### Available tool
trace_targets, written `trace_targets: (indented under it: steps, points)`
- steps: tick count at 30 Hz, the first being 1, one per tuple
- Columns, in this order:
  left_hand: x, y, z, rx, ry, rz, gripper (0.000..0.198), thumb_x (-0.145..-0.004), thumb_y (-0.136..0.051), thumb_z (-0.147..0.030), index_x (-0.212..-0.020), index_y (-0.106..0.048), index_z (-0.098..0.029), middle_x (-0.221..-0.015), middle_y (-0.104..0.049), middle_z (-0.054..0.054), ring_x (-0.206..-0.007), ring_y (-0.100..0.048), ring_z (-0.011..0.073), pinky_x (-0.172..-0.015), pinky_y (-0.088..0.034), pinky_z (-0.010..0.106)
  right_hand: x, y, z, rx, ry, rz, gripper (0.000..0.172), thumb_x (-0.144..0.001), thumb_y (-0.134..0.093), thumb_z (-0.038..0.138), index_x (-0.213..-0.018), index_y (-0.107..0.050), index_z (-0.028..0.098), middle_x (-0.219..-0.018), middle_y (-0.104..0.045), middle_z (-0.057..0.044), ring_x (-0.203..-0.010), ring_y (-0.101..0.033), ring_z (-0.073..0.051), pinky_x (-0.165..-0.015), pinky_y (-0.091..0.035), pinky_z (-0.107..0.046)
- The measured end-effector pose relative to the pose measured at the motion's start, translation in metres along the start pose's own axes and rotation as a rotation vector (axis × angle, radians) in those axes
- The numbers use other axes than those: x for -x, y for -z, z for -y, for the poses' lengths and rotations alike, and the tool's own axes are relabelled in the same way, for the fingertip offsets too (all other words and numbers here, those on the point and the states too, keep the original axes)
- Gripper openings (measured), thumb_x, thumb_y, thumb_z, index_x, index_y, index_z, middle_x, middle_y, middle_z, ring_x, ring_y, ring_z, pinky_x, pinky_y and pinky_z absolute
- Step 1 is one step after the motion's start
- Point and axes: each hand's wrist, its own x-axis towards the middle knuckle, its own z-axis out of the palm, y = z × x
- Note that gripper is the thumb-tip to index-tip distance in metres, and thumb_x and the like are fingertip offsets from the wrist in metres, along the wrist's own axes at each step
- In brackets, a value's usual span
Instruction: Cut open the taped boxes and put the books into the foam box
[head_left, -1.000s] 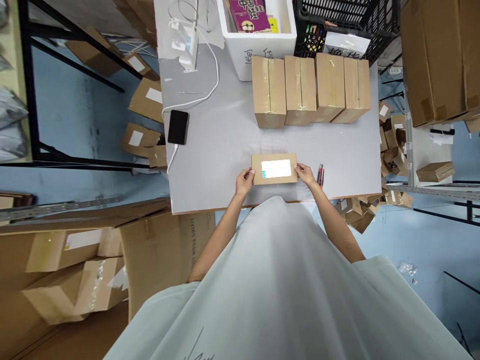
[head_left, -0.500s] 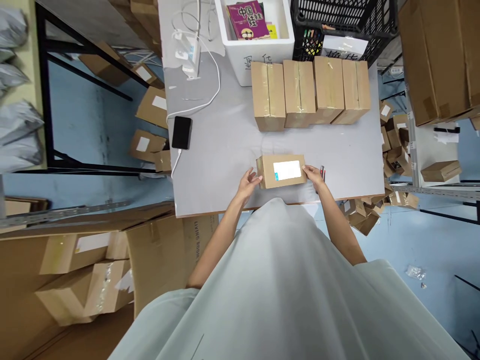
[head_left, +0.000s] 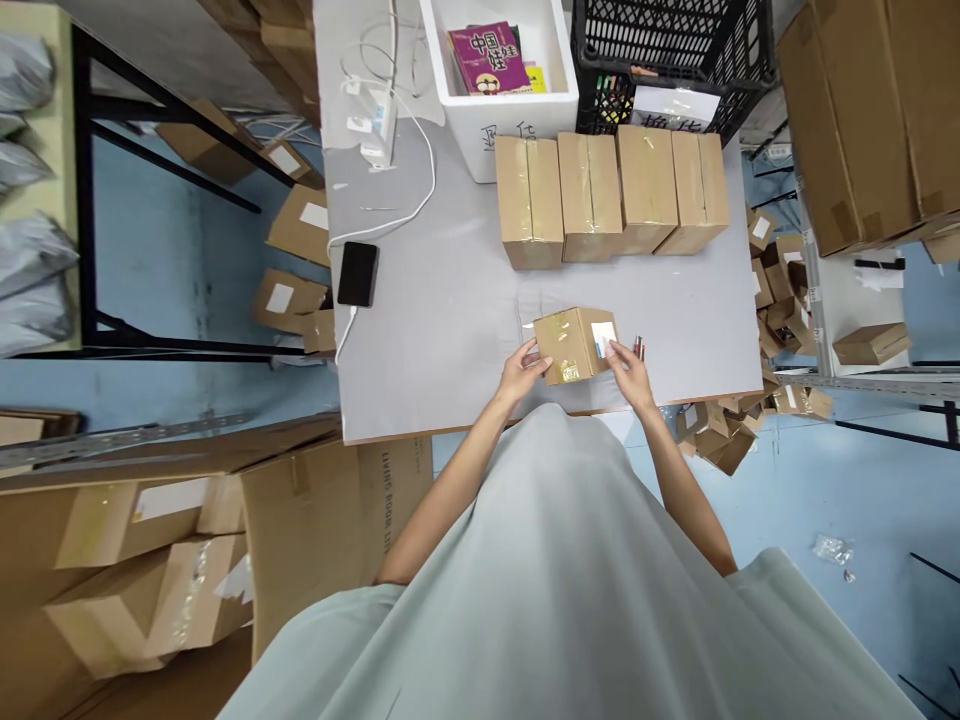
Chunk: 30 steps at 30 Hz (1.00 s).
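A small cardboard box (head_left: pixel 570 342) with a white label on one face is tilted up off the grey table (head_left: pixel 450 300) near its front edge. My left hand (head_left: pixel 521 372) grips its left end, fingers curled round the corner. My right hand (head_left: pixel 626 368) holds the right end, fingertips on the labelled face. A taped brown face of the box points toward me.
Several taped cardboard boxes (head_left: pixel 607 195) stand in a row behind. A black phone (head_left: pixel 358 273) on a white cable lies at the table's left. A white bin (head_left: pixel 499 70) with a purple book and a black crate (head_left: pixel 675 50) sit at the back. Red pens (head_left: pixel 640 348) lie right of the box. Cartons litter the floor.
The box lay flat with its label up; both hands have turned it up on edge, so the label now faces right and a taped side shows.
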Motion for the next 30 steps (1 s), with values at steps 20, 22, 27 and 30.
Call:
trace_targets:
  steps: [20, 22, 27, 30]
  points:
    - [0.051, 0.03, -0.023, -0.223, -0.174, -0.164, 0.054, -0.091, -0.078, -0.042, -0.141, -0.075, -0.022, -0.145, -0.075, 0.013, -0.117, -0.077, 0.0295, -0.101, -0.066, 0.047, 0.04, -0.059, 0.031, 0.184, 0.13, 0.161, 0.082, -0.104, -0.053, 0.073, -0.168, -0.051, 0.021, -0.166, -0.054, -0.02, -0.145, -0.064, -0.036, -0.118, -0.059, -0.053]
    - [0.055, 0.019, -0.024, -0.231, -0.197, -0.147, 0.05, -0.095, -0.073, -0.044, -0.139, -0.076, -0.022, -0.146, -0.075, 0.013, -0.119, -0.077, 0.028, -0.105, -0.064, 0.046, 0.042, -0.057, 0.044, 0.308, 0.221, 0.088, 0.079, -0.107, -0.051, 0.068, -0.172, -0.043, 0.022, -0.175, -0.043, -0.018, -0.16, -0.048, -0.035, -0.13, -0.047, -0.055]
    - [0.055, -0.003, -0.02, -0.24, -0.249, 0.037, 0.042, -0.103, -0.062, -0.048, -0.13, -0.082, -0.024, -0.148, -0.075, 0.011, -0.137, -0.07, 0.0284, -0.118, -0.056, 0.043, 0.037, -0.051, 0.061, 0.546, 0.159, -0.026, 0.096, -0.098, -0.064, 0.076, -0.169, -0.04, 0.015, -0.18, -0.03, -0.026, -0.17, -0.029, -0.042, -0.132, -0.038, -0.063]
    - [0.04, 0.002, -0.012, -0.232, -0.154, 0.043, 0.044, -0.099, -0.069, -0.046, -0.135, -0.079, -0.022, -0.152, -0.072, 0.012, -0.147, -0.063, 0.0314, -0.123, -0.051, 0.046, 0.028, -0.044, 0.057, 0.568, 0.055, -0.078, 0.104, -0.09, -0.072, 0.077, -0.167, -0.041, 0.013, -0.178, -0.034, -0.029, -0.166, -0.035, -0.045, -0.13, -0.04, -0.065]
